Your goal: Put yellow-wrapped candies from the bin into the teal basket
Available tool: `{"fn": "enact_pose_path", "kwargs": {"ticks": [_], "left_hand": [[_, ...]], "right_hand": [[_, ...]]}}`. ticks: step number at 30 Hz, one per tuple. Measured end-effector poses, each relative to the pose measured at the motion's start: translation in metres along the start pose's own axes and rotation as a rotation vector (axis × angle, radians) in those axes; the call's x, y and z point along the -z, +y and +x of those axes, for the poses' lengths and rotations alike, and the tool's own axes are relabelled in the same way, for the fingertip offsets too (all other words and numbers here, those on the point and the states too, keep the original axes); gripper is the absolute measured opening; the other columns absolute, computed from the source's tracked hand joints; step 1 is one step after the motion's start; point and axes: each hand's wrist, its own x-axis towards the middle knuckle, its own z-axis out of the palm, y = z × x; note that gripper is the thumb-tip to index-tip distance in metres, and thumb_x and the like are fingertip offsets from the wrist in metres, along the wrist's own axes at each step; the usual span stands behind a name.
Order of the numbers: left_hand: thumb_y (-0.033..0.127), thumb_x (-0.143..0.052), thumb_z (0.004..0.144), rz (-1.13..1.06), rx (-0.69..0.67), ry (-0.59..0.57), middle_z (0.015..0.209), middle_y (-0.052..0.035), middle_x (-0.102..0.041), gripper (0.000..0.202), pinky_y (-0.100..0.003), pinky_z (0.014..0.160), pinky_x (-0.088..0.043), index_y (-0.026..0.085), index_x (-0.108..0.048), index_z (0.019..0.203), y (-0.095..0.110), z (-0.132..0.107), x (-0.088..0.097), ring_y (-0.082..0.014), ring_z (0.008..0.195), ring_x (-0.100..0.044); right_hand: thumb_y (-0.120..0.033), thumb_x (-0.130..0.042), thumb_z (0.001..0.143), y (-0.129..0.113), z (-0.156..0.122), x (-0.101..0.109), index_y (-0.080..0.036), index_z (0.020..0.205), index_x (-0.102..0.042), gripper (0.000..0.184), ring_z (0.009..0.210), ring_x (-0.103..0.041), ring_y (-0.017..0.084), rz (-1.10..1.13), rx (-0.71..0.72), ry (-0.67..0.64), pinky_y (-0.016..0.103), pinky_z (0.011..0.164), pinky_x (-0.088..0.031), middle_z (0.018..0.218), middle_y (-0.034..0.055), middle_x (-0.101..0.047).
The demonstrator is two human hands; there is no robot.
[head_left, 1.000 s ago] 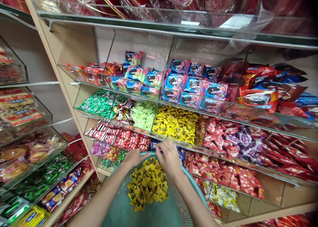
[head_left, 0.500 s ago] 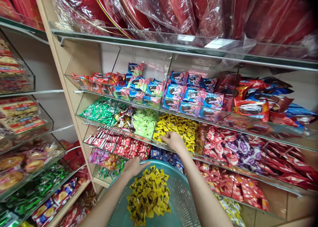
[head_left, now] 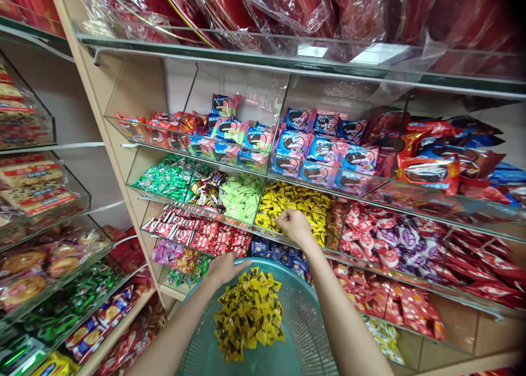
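My left hand (head_left: 226, 269) grips the far rim of a teal plastic basket (head_left: 306, 305), its thumb lying along the rim. A heap of small yellow-wrapped candies (head_left: 249, 313) lies in the basket. My right hand (head_left: 293, 225) is over the front of a clear bin full of the same yellow candies (head_left: 304, 200). Its fingers are curled inward, and what they hold, if anything, is hidden. Light green wrapped candies (head_left: 242, 198) fill the compartment just left of that bin.
Glass-fronted shelves hold blue-and-pink cookie packs (head_left: 324, 148) above and red packets (head_left: 222, 238) below. Red and purple candies (head_left: 370, 233) sit to the right. A glass shelf edge (head_left: 263, 55) runs overhead under plastic-wrapped red items. More shelves with packaged cakes (head_left: 35, 184) stand at left.
My right hand has shifted slightly right and up over the yellow candy bin, fingers still curled. My left hand keeps hold of the basket rim. The view has moved a little.
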Motion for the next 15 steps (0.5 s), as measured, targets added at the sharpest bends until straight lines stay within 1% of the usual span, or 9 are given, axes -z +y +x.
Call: {"fn": "enact_pose_path", "kwargs": {"ticks": [3,5,6,7,8,10,13,15], "left_hand": [[0.084,-0.020,0.064,-0.005,0.010,-0.002,0.091,-0.0119,-0.067,0.080,-0.028,0.064,-0.042,0.019,-0.060,0.089,0.000,0.001,0.000,-0.0254,0.080,-0.063],[0.084,-0.021,0.065,-0.003,0.018,-0.008,0.091,-0.0126,-0.067,0.080,-0.028,0.066,-0.043,0.019,-0.060,0.089,0.000,0.000,0.000,-0.0255,0.081,-0.063],[0.084,-0.021,0.065,-0.003,0.019,-0.009,0.091,-0.0125,-0.067,0.080,-0.028,0.066,-0.043,0.019,-0.060,0.089,0.000,0.000,-0.001,-0.0255,0.081,-0.063],[0.083,-0.022,0.066,-0.005,0.018,-0.009,0.091,-0.0122,-0.067,0.079,-0.028,0.066,-0.043,0.019,-0.060,0.090,0.000,0.000,-0.001,-0.0254,0.081,-0.063],[0.083,-0.022,0.066,-0.006,0.015,-0.008,0.090,-0.0117,-0.068,0.078,-0.028,0.066,-0.043,0.020,-0.060,0.090,0.000,0.000,-0.001,-0.0253,0.082,-0.063],[0.082,-0.022,0.067,-0.008,0.015,-0.003,0.089,-0.0109,-0.068,0.076,-0.027,0.066,-0.043,0.020,-0.060,0.091,0.000,0.000,-0.001,-0.0250,0.082,-0.063],[0.082,-0.022,0.066,0.007,0.018,-0.002,0.089,-0.0110,-0.068,0.077,-0.028,0.066,-0.043,0.020,-0.060,0.090,0.002,-0.001,0.000,-0.0259,0.082,-0.063],[0.082,-0.022,0.067,0.024,0.016,-0.002,0.089,-0.0115,-0.068,0.077,-0.028,0.065,-0.043,0.020,-0.060,0.091,0.003,-0.001,0.001,-0.0273,0.083,-0.063]], "right_hand": [[-0.027,-0.054,0.075,0.002,-0.016,0.013,-0.017,0.070,-0.059,0.013,0.060,-0.052,0.012,0.101,0.126,0.172,0.023,0.059,-0.036,0.063,-0.0003,-0.058],[-0.032,-0.052,0.078,0.001,-0.032,0.021,-0.017,0.075,-0.060,0.016,0.067,-0.053,0.014,0.191,0.233,0.283,0.026,0.065,-0.039,0.070,0.0017,-0.059],[-0.033,-0.052,0.079,0.001,-0.042,0.023,-0.017,0.078,-0.059,0.018,0.071,-0.054,0.015,0.237,0.282,0.312,0.027,0.068,-0.040,0.074,0.0028,-0.059],[-0.035,-0.051,0.081,0.000,-0.052,0.025,-0.017,0.080,-0.059,0.019,0.076,-0.054,0.016,0.286,0.322,0.314,0.028,0.071,-0.041,0.078,0.0038,-0.060],[-0.036,-0.051,0.082,0.000,-0.062,0.025,-0.018,0.082,-0.059,0.019,0.080,-0.055,0.017,0.339,0.350,0.285,0.029,0.074,-0.042,0.083,0.0046,-0.060],[-0.036,-0.051,0.083,0.000,-0.078,0.021,-0.019,0.085,-0.058,0.019,0.084,-0.056,0.016,0.457,0.359,0.164,0.029,0.076,-0.043,0.088,0.0050,-0.061],[-0.035,-0.051,0.083,0.005,-0.093,0.006,-0.018,0.086,-0.057,0.018,0.076,-0.057,0.013,0.585,0.313,-0.066,0.026,0.071,-0.045,0.083,0.0028,-0.061],[-0.033,-0.050,0.083,0.011,-0.096,-0.008,-0.017,0.084,-0.057,0.017,0.070,-0.055,0.011,0.584,0.297,-0.184,0.023,0.066,-0.045,0.078,0.0009,-0.061]]}}
